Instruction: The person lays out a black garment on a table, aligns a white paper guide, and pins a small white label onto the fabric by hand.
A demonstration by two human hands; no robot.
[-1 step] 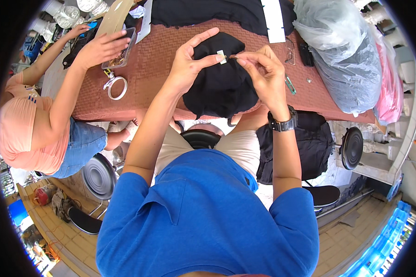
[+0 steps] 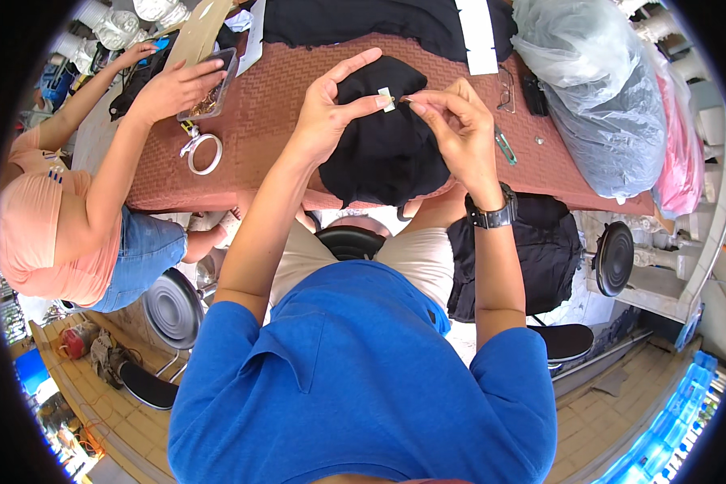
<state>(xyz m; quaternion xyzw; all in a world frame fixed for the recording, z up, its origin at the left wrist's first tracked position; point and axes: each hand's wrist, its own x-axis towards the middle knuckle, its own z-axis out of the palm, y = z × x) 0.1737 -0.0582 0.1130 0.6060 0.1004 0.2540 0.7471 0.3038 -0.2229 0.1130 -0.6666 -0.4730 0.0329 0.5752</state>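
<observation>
While the left hand [image 2: 323,117] presses one white tag [image 2: 386,100] under its thumb against one black cloth [image 2: 379,157] at the near edge of the counter [image 2: 270,89], the right hand [image 2: 466,125] pinches one tiny piece [image 2: 406,99], too small to identify, just beside it. Keeping that thumb firm and the cloth smooth should help accuracy. Farther out lie one green tool [image 2: 505,148], one pair of glasses [image 2: 506,90] and one white ring [image 2: 195,164].

Over on the right, a bulging translucent bag [image 2: 609,121] slumps on the reddish-brown surface [image 2: 258,121], a pink bag [image 2: 679,153] right beside it! Here's a slim green tool [image 2: 504,147], and far left, a white ring [image 2: 205,169] lying near the edge!
</observation>
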